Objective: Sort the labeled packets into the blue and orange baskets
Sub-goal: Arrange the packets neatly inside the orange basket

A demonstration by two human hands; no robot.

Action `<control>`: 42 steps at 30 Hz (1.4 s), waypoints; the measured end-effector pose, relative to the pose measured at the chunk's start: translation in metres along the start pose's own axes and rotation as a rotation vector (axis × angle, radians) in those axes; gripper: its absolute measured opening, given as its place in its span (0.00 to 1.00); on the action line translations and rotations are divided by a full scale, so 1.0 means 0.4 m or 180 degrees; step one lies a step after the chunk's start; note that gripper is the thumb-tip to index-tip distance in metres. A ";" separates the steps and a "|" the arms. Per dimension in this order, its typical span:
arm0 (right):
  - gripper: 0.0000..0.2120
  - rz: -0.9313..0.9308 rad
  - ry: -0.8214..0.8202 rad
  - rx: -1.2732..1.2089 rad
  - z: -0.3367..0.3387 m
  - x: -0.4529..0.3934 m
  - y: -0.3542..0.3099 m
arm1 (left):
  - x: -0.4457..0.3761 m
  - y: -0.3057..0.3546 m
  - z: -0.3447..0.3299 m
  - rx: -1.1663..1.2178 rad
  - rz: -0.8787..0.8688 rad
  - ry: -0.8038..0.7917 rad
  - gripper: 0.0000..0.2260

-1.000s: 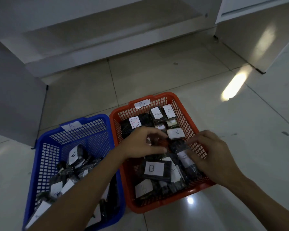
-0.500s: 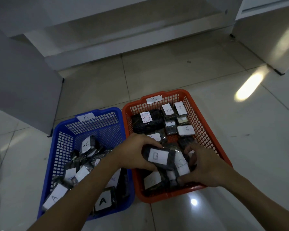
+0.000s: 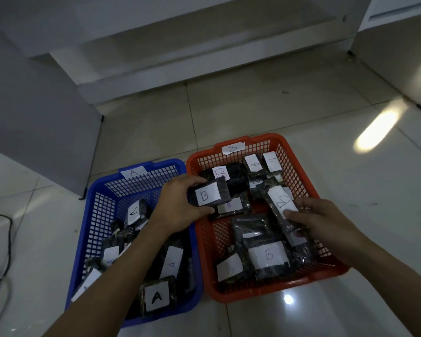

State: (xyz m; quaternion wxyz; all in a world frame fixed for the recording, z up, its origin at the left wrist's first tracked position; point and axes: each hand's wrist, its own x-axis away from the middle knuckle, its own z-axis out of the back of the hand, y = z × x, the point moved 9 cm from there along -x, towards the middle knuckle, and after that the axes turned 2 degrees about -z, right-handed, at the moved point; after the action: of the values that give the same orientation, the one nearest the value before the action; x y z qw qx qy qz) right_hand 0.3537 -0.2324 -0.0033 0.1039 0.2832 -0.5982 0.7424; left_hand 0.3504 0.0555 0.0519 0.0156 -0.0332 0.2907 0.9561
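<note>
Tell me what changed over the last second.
The left hand took hold of a B packet and lifted it toward the orange basket's blue-side wall. The right hand gripped another B packet and raised it. Both baskets and the A packets in the blue basket stayed put.

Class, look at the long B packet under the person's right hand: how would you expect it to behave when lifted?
The long B packet probably flexes a little, since its wrap looks like thin, crinkled film. Its shiny surface may be slippery. It rests tilted on other packets, so the right hand could easily tip or slide it.
</note>
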 end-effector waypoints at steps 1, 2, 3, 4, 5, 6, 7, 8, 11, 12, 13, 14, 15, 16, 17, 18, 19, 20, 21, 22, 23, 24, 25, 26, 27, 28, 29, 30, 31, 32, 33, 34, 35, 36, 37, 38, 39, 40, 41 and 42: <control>0.04 0.0023 0.0078 -0.0046 0.003 -0.009 -0.008 | -0.004 0.000 -0.005 0.0005 0.0015 -0.0009 0.32; 0.05 0.0039 0.0148 -0.0096 0.006 -0.020 -0.013 | -0.008 0.001 -0.014 -0.0018 0.0026 -0.0047 0.32; 0.05 0.0054 0.0206 -0.0163 0.007 -0.029 -0.019 | -0.012 0.007 -0.025 -0.0060 0.0012 -0.0107 0.32; 0.06 0.0079 0.0254 -0.0239 0.008 -0.038 -0.023 | -0.018 0.015 -0.040 -0.0103 -0.0016 -0.0186 0.31; 0.06 0.0113 0.0289 -0.0303 0.008 -0.044 -0.029 | -0.024 0.025 -0.055 -0.0134 -0.0051 -0.0260 0.30; 0.06 0.0143 0.0316 -0.0318 0.008 -0.051 -0.031 | -0.031 0.035 -0.071 -0.0142 -0.0072 -0.0328 0.29; 0.06 0.0167 0.0328 -0.0300 0.006 -0.056 -0.032 | -0.040 0.042 -0.088 -0.0150 -0.0073 -0.0393 0.29; 0.08 0.0184 0.0339 -0.0276 0.005 -0.062 -0.030 | -0.049 0.046 -0.106 -0.0189 -0.0054 -0.0475 0.28; 0.10 0.0172 0.0340 -0.0287 0.002 -0.069 -0.020 | -0.071 0.041 -0.167 -0.0513 0.0051 -0.0821 0.28; 0.10 0.0163 0.0334 -0.0306 0.002 -0.069 -0.017 | -0.075 0.035 -0.186 -0.0613 0.0095 -0.0930 0.28; 0.09 0.0161 0.0330 -0.0318 0.002 -0.067 -0.014 | -0.077 0.029 -0.202 -0.0704 0.0132 -0.1016 0.27; 0.09 0.0163 0.0331 -0.0325 0.003 -0.067 -0.012 | -0.078 0.025 -0.214 -0.0791 0.0163 -0.1066 0.26; 0.09 0.0174 0.0332 -0.0332 0.004 -0.065 -0.011 | -0.079 0.019 -0.224 -0.0876 0.0194 -0.1085 0.24; 0.10 0.0183 0.0338 -0.0341 0.005 -0.065 -0.009 | -0.080 0.015 -0.231 -0.0960 0.0225 -0.1073 0.23; 0.10 0.0194 0.0337 -0.0346 0.006 -0.064 -0.007 | -0.080 0.012 -0.236 -0.1054 0.0262 -0.1042 0.21; 0.11 0.0202 0.0329 -0.0336 0.007 -0.065 -0.005 | -0.079 0.010 -0.237 -0.1154 0.0301 -0.0996 0.19; 0.11 0.0213 0.0314 -0.0316 0.006 -0.064 -0.005 | -0.077 0.009 -0.237 -0.1249 0.0338 -0.0952 0.17; 0.11 0.0218 0.0306 -0.0292 0.006 -0.064 -0.004 | -0.076 0.010 -0.237 -0.1324 0.0353 -0.0905 0.15; 0.12 0.0229 0.0292 -0.0280 0.006 -0.063 -0.004 | -0.076 0.009 -0.238 -0.1358 0.0350 -0.0868 0.14; 0.12 0.0244 0.0270 -0.0280 0.005 -0.062 -0.005 | -0.077 0.010 -0.237 -0.1348 0.0350 -0.0853 0.13; 0.12 0.0256 0.0245 -0.0295 0.003 -0.062 -0.007 | -0.079 0.011 -0.234 -0.1300 0.0365 -0.0881 0.14; 0.11 0.0258 0.0221 -0.0327 0.002 -0.062 -0.007 | -0.082 0.011 -0.228 -0.1211 0.0391 -0.0940 0.15; 0.10 0.0249 0.0197 -0.0379 0.000 -0.063 -0.007 | -0.085 0.012 -0.219 -0.1046 0.0421 -0.1008 0.18; 0.09 0.0226 0.0174 -0.0448 -0.004 -0.066 -0.006 | -0.087 0.023 -0.205 -0.0780 0.0418 -0.1048 0.23; 0.09 0.0195 0.0148 -0.0520 -0.009 -0.068 -0.006 | -0.087 0.045 -0.189 -0.0434 0.0349 -0.1044 0.28; 0.08 0.0153 0.0118 -0.0587 -0.016 -0.071 -0.004 | -0.081 0.079 -0.169 -0.0079 0.0211 -0.0988 0.31; 0.08 0.0102 0.0081 -0.0644 -0.026 -0.075 -0.003 | -0.070 0.116 -0.151 0.0213 0.0061 -0.0916 0.34; 0.08 0.0043 0.0038 -0.0707 -0.037 -0.078 -0.003 | -0.055 0.152 -0.138 0.0438 -0.0075 -0.0842 0.37; 0.08 -0.0016 -0.0016 -0.0789 -0.050 -0.080 -0.004 | -0.038 0.179 -0.132 0.0603 -0.0180 -0.0769 0.40; 0.08 -0.0059 -0.0087 -0.0892 -0.065 -0.082 -0.006 | -0.025 0.197 -0.134 0.0704 -0.0243 -0.0702 0.43; 0.09 -0.0083 -0.0173 -0.0990 -0.080 -0.082 -0.011 | -0.015 0.203 -0.142 0.0726 -0.0257 -0.0658 0.47; 0.09 -0.0092 -0.0254 -0.1052 -0.094 -0.082 -0.015 | -0.011 0.200 -0.153 0.0674 -0.0257 -0.0648 0.50; 0.09 -0.0087 -0.0325 -0.1052 -0.108 -0.084 -0.020 | -0.009 0.190 -0.163 0.0561 -0.0251 -0.0664 0.53; 0.09 -0.0073 -0.0386 -0.1004 -0.120 -0.086 -0.024 | -0.011 0.178 -0.169 0.0459 -0.0250 -0.0680 0.54; 0.08 -0.0052 -0.0433 -0.0932 -0.131 -0.090 -0.030 | -0.014 0.167 -0.168 0.0391 -0.0267 -0.0677 0.53; 0.08 -0.0029 -0.0455 -0.0859 -0.140 -0.095 -0.036 | -0.019 0.157 -0.163 0.0343 -0.0303 -0.0640 0.52; 0.07 -0.0012 -0.0445 -0.0791 -0.148 -0.103 -0.043 | -0.026 0.147 -0.155 0.0292 -0.0348 -0.0593 0.51; 0.07 -0.0002 -0.0425 -0.0737 -0.155 -0.111 -0.049 | -0.034 0.136 -0.146 0.0236 -0.0383 -0.0550 0.50; 0.06 -0.0005 -0.0409 -0.0702 -0.163 -0.121 -0.056 | -0.043 0.124 -0.136 0.0181 -0.0384 -0.0534 0.50; 0.07 -0.0018 -0.0401 -0.0694 -0.173 -0.130 -0.063 | -0.054 0.111 -0.126 0.0133 -0.0366 -0.0529 0.49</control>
State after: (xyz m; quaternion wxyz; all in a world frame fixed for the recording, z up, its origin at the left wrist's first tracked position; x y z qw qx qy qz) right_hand 0.3882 -0.1507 -0.0195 0.0984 0.3180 -0.6800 0.6533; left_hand 0.3726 -0.0097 0.0361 0.0952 0.0299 0.3060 0.9468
